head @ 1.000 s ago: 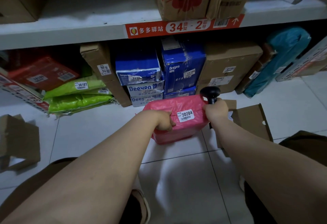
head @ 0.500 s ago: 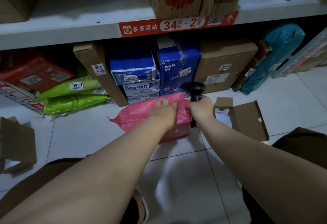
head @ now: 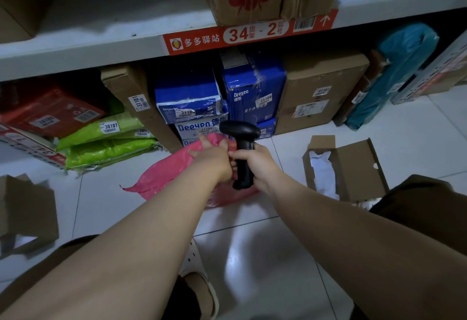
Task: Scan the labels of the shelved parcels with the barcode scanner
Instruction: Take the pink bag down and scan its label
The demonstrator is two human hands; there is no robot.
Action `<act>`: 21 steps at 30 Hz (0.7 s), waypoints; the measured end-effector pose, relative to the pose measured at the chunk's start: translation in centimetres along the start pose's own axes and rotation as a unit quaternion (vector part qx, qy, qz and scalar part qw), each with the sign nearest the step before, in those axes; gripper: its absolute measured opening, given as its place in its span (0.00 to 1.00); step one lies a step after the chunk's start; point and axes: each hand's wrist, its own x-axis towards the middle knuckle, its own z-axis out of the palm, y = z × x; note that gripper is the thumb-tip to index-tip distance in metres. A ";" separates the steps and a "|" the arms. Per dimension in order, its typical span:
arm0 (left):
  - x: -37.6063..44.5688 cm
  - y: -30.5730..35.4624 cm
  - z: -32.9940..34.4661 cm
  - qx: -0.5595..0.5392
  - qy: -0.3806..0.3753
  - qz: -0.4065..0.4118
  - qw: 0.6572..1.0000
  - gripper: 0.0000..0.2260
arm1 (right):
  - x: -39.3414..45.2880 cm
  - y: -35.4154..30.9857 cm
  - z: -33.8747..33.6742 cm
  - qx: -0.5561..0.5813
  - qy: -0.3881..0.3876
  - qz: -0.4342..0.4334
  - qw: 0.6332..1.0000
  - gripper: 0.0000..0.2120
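The black barcode scanner [head: 241,151] stands upright in the right hand [head: 256,165], fingers wrapped round its handle. Just beside it, the left hand [head: 213,159] grips the pink parcel [head: 164,175] on the floor tiles [head: 252,256]; its label is hidden. Behind, the blue boxes [head: 252,92] sit partly blocked under the shelf [head: 101,49].

Dim, wide-angle bowing, glare on floor [head: 255,256]
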 end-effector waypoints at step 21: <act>2.6 -2.4 -1.3 0.096 -0.017 -0.004 0.995 0.46 | 7.9 8.6 -11.3 0.019 0.117 0.110 0.987 0.19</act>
